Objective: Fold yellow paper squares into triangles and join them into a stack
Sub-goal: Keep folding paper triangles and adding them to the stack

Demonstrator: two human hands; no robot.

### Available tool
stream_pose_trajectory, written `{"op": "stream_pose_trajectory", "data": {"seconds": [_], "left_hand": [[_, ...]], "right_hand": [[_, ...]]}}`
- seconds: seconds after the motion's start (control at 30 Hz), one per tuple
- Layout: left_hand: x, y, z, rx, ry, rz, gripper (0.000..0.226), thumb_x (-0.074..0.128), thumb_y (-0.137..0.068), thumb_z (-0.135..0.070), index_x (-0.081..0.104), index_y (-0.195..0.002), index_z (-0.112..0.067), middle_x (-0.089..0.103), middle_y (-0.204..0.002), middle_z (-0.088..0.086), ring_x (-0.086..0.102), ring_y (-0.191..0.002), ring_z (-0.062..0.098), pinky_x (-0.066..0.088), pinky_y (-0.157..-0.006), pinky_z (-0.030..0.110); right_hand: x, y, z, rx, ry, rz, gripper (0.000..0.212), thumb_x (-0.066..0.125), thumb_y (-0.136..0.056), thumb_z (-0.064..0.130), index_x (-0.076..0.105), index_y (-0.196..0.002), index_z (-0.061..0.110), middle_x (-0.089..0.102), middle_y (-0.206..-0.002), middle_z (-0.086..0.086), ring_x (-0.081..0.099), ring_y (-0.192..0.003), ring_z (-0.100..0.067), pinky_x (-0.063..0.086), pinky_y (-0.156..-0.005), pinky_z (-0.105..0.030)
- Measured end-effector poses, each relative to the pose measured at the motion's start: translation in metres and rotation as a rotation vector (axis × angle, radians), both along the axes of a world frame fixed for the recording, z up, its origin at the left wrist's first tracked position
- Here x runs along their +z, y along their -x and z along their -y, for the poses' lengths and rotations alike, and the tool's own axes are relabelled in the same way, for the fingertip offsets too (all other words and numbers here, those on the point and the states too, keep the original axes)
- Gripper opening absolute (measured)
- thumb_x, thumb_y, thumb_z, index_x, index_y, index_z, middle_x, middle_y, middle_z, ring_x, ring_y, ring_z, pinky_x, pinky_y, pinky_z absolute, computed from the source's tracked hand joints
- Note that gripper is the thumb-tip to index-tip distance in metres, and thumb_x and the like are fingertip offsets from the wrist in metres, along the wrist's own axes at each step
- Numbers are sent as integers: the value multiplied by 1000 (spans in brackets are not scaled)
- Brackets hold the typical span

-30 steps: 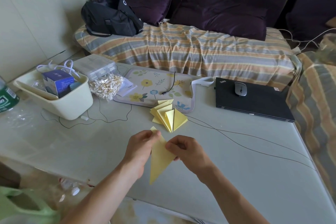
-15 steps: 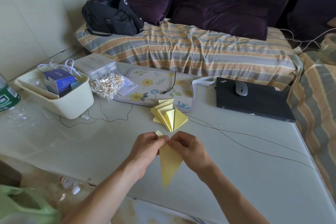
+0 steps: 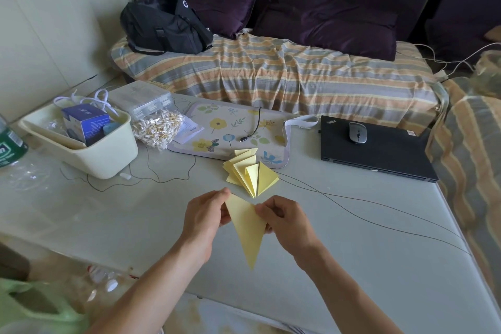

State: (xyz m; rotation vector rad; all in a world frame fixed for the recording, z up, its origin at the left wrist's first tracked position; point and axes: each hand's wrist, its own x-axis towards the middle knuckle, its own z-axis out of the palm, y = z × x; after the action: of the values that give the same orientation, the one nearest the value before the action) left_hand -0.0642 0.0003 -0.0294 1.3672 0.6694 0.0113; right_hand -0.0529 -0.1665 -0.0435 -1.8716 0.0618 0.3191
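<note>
A folded yellow paper triangle [image 3: 248, 230] hangs above the table with its long point down. My left hand [image 3: 207, 217] pinches its upper left corner. My right hand [image 3: 283, 218] pinches its right edge with curled fingers. Just beyond the hands, a fan-like stack of joined yellow triangles [image 3: 250, 172] lies on the table, partly on the corner of a floral mat [image 3: 233, 130].
A cream bin [image 3: 81, 149] with a blue box stands at the left beside a bag of cotton swabs [image 3: 158, 129]. A black laptop [image 3: 379, 153] carrying a mouse [image 3: 357, 132] lies at the right. Thin cables cross the table [image 3: 379, 266]. A striped sofa sits behind.
The hands have moved apart along the triangle's top edge, and the paper has turned so its flat face shows wider. The stack has not moved.
</note>
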Motion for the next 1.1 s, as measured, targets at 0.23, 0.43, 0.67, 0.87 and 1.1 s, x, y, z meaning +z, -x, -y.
{"op": "stream_pose_trajectory", "data": {"seconds": [0.23, 0.43, 0.67, 0.87, 1.1], "left_hand": [[0, -2, -3, 69, 58, -13, 22, 65, -99, -22, 74, -91, -4, 75, -84, 13, 69, -73, 21, 56, -64, 26], [-8, -3, -6, 68, -59, 15, 15, 68, -95, -19, 74, -89, -7, 71, -80, 12, 63, -70, 22, 57, -68, 30], [-6, -3, -8, 105, -36, 46, 18, 68, -96, -19, 70, -84, -5, 65, -77, 10, 61, -69, 22, 56, -67, 30], [-3, 3, -2, -216, -26, 63, 10, 67, -92, -5, 67, -100, 1, 69, -89, 16, 70, -83, 22, 63, -78, 34], [-1, 7, 2, -329, -284, 107, 10, 70, -87, -9, 71, -88, -19, 72, -79, 6, 63, -71, 15, 60, -79, 38]], "right_hand": [[1, 0, 1, -19, -93, -14, 24, 64, -98, 26, 72, -84, 8, 73, -72, -6, 67, -63, -14, 56, -69, -29], [-4, -2, 3, -22, -53, 21, 23, 63, -99, 23, 70, -83, 8, 71, -73, -10, 65, -61, -14, 55, -68, -30], [-6, -2, 3, -43, -56, 21, 22, 64, -98, 25, 72, -83, 12, 71, -72, -7, 63, -61, -11, 53, -67, -29], [-8, -4, 2, -110, -58, 24, 19, 62, -97, 25, 73, -85, 16, 73, -72, -4, 65, -62, -11, 55, -69, -31], [-7, -1, 0, -28, -9, 77, 8, 67, -92, 25, 72, -85, 26, 71, -81, 7, 63, -71, -7, 52, -69, -28]]}}
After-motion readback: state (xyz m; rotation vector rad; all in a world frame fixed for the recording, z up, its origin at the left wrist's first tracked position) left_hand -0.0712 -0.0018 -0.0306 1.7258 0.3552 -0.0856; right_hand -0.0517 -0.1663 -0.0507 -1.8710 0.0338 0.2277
